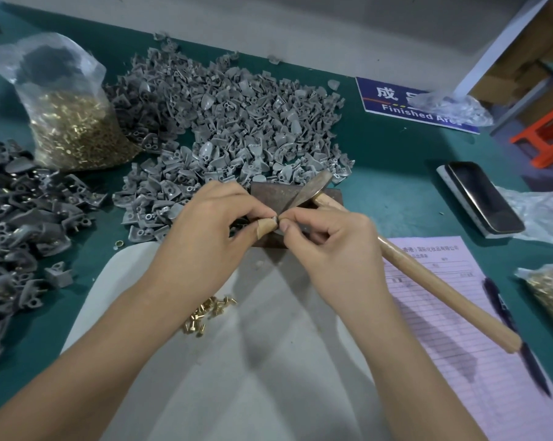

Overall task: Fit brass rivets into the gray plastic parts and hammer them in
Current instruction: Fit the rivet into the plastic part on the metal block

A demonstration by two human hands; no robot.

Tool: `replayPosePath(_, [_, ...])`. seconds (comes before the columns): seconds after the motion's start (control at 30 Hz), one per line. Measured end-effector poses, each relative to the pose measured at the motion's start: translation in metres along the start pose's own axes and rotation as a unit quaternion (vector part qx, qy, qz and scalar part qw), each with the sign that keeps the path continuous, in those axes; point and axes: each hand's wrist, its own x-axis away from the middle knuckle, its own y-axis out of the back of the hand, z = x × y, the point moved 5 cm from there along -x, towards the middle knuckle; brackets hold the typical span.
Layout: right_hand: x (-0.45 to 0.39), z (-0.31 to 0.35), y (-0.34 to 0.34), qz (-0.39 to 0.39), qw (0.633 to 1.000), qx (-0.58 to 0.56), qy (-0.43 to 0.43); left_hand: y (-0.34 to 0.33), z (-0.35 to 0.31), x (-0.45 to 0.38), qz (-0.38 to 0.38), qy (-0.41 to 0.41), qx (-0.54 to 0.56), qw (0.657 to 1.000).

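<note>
Gray plastic parts (224, 122) heaped on green table (396, 154).
</note>
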Motion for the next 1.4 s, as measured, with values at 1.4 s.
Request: replayPosePath(1.4, [0.021,0.015,0.054,-0.076,0.968,0.23,0.068,0.005,-0.012,0.003,-0.014,0.021,-0.111,0.994])
